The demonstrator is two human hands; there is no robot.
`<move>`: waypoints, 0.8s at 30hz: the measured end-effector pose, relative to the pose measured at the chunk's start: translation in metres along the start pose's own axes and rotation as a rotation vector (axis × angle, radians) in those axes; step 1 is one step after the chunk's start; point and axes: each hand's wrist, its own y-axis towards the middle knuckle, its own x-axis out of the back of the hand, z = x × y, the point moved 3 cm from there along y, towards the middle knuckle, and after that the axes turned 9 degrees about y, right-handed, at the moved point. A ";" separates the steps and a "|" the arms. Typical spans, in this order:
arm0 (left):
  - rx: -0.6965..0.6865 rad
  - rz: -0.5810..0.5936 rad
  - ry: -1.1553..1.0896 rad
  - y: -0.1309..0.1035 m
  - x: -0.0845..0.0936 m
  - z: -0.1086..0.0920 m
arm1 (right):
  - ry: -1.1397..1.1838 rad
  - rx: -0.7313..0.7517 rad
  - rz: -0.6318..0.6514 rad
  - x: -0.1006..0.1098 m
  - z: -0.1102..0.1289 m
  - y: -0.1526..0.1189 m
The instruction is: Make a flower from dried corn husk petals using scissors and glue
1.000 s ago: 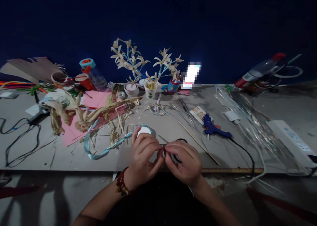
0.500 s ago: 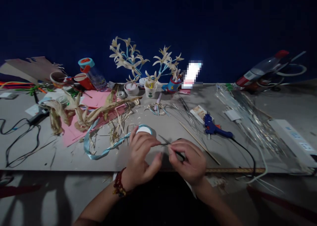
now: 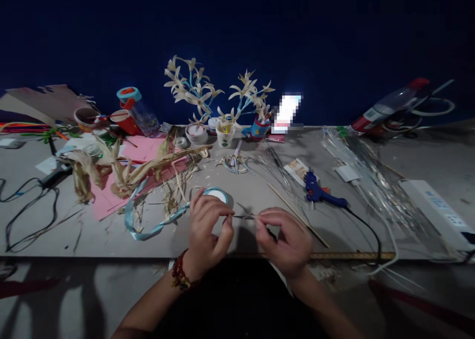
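Note:
My left hand (image 3: 208, 230), with a beaded bracelet at the wrist, pinches one end of a thin dark strand (image 3: 244, 217) between thumb and forefinger. The strand looks like wire; its exact kind is too fine to tell. At the other end, my right hand (image 3: 285, 237) is closed on it with thumb and forefinger. A narrow grey blade-like point and dark loops show around the right hand, perhaps scissors lying behind it. Just beyond the left fingers lies a roll of light-blue ribbon (image 3: 217, 195), its loose tail (image 3: 139, 235) curling left over the table.
Dried corn husks (image 3: 126, 175) lie on pink paper (image 3: 104, 200) at left. Behind stand husk flowers (image 3: 200, 99) and a paper cup (image 3: 224, 137). To the right are a wooden stick (image 3: 293, 210), a blue glue gun (image 3: 321, 193), wires, plastic sleeves and a power strip (image 3: 438, 210).
My left hand has drawn slightly left, and its thumb has come up against the forefinger on the strand. The right hand has barely moved; the gap between the hands is wider.

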 end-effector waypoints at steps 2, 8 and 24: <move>-0.016 0.047 -0.026 0.002 0.001 -0.002 | 0.008 -0.028 0.001 -0.001 -0.001 0.000; -0.062 0.071 -0.009 0.007 -0.002 -0.009 | 0.063 -0.090 0.109 -0.005 -0.001 0.005; -0.054 -0.019 -0.023 0.000 0.000 -0.008 | -0.121 -0.076 0.035 0.007 -0.010 0.004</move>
